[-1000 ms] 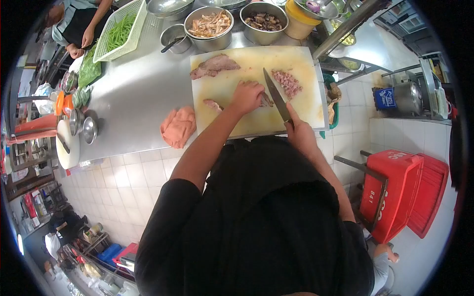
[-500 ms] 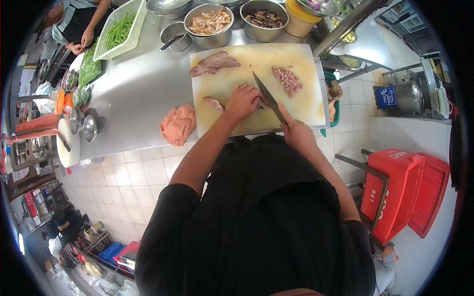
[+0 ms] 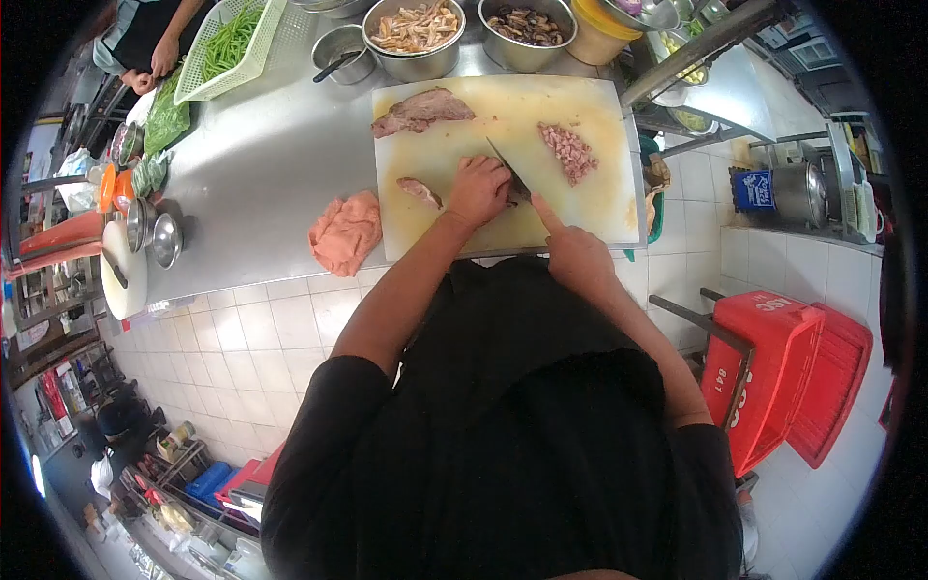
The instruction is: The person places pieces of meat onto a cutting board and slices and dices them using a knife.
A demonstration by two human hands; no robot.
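My right hand [image 3: 578, 255] is closed round the handle of a kitchen knife [image 3: 516, 176], its forefinger stretched along the tool. The blade slants up and left, right against the fingertips of my left hand [image 3: 479, 189]. Those fingers are curled down over a piece of meat, mostly hidden under them, on the white cutting board [image 3: 435, 222]. Left of that hand lies a small strip of meat [image 3: 420, 192]. A larger slab of meat [image 3: 423, 110] rests at the board's far left. Small diced meat [image 3: 568, 153] forms a pile to the right of the blade.
A crumpled pink cloth [image 3: 345, 234] lies left of the board on the steel table [image 3: 242, 184]. Behind stand a bowl of pale strips [image 3: 416, 29], a bowl of dark pieces [image 3: 525, 24] and a basket of green beans [image 3: 232, 43]. Another person's hand [image 3: 138, 79] shows at far left.
The knife has swung closer to my left hand, its blade now more steeply angled beside the fingertips. My right forefinger has stretched out along it. The whole view has shifted slightly.
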